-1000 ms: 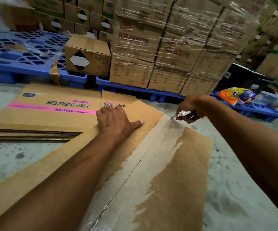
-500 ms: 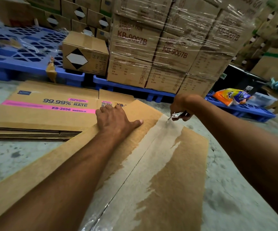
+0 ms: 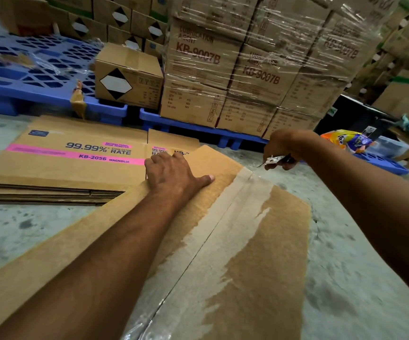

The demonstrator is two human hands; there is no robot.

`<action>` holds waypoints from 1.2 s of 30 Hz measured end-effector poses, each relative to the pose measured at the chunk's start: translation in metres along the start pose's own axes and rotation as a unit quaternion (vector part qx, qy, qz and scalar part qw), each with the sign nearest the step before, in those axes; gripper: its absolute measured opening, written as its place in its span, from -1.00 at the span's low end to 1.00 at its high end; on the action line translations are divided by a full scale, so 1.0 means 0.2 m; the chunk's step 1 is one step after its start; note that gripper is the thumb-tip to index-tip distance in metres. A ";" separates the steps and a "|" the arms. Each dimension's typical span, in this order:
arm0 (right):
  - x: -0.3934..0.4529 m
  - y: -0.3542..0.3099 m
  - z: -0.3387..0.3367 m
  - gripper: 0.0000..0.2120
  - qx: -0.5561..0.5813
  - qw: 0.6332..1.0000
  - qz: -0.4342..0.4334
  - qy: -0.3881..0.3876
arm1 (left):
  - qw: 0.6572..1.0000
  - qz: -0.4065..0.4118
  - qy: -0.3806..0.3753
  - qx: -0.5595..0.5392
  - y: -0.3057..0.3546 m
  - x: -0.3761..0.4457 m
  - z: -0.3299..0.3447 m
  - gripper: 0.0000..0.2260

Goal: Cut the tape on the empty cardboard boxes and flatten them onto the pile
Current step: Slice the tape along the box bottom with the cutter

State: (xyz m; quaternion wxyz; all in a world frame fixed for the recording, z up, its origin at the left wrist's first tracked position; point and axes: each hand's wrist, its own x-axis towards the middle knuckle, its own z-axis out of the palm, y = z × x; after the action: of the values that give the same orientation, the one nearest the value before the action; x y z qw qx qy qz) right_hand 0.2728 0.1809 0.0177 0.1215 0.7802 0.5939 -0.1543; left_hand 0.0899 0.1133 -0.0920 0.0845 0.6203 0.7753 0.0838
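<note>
The left hand (image 3: 174,176) lies flat and open on the box (image 3: 259,253) on the floor; the right hand (image 3: 283,149) grips a cutter (image 3: 273,160) just past the tape's (image 3: 232,224) far end; flattening onto the pile (image 3: 58,168) beside it remains.

bare concrete floor (image 3: 345,253) lies open to the right of the cardboard box (image 3: 259,253), giving clear passage along that side. on the left, a pile of flattened boxes (image 3: 75,168) sits just beside the box, closing off that edge. ahead, blue pallets (image 3: 39,92) and a wrapped stack of cartons (image 3: 259,69) form a wall. the left hand (image 3: 174,173) presses flat on the box; the right hand (image 3: 284,150), gripping a cutter (image 3: 273,160), holds at its far end.
</note>
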 end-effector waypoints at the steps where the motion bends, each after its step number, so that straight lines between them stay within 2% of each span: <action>1: 0.00 0.00 0.01 -0.91 -0.001 1.000 0.006 -0.007 | 1.000 0.000 0.000 0.000 0.00 0.00 0.00 -0.04; 7: 0.04 0.00 0.06 -0.88 0.002 1.000 -0.009 -0.008 | 1.000 0.000 0.002 -0.001 0.00 0.00 0.00 -0.05; 12: 0.00 -0.02 0.07 -0.78 -0.058 0.998 -0.032 0.006 | 1.000 0.002 0.012 -0.007 -0.01 -0.01 0.01 -0.05; 18: 0.02 -0.02 0.10 -0.88 -0.080 0.996 -0.046 0.005 | 1.000 0.000 0.009 -0.006 0.00 -0.02 0.00 -0.06; 21: 0.02 -0.02 0.10 -0.95 -0.098 0.994 -0.052 -0.025 | 1.000 0.001 0.007 -0.006 -0.01 -0.02 0.00 -0.05; 24: 0.01 -0.05 0.09 -0.86 -0.110 0.992 -0.044 -0.053 | 1.000 -0.001 0.005 -0.008 -0.01 -0.01 0.00 -0.05; 30: -0.03 -0.08 0.10 -0.73 -0.092 0.993 -0.021 -0.076 | 1.000 -0.002 0.003 -0.004 0.00 -0.01 0.00 -0.04; 36: 0.01 -0.02 0.11 -0.77 -0.023 0.994 -0.022 -0.103 | 1.000 -0.003 -0.001 -0.004 0.00 0.00 0.00 -0.04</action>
State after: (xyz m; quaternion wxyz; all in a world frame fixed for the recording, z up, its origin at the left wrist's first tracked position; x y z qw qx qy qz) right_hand 0.2681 0.1747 -0.0031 0.1968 0.7437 0.5988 -0.2226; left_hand 0.0897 0.1133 -0.0924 0.0881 0.6180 0.7764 0.0861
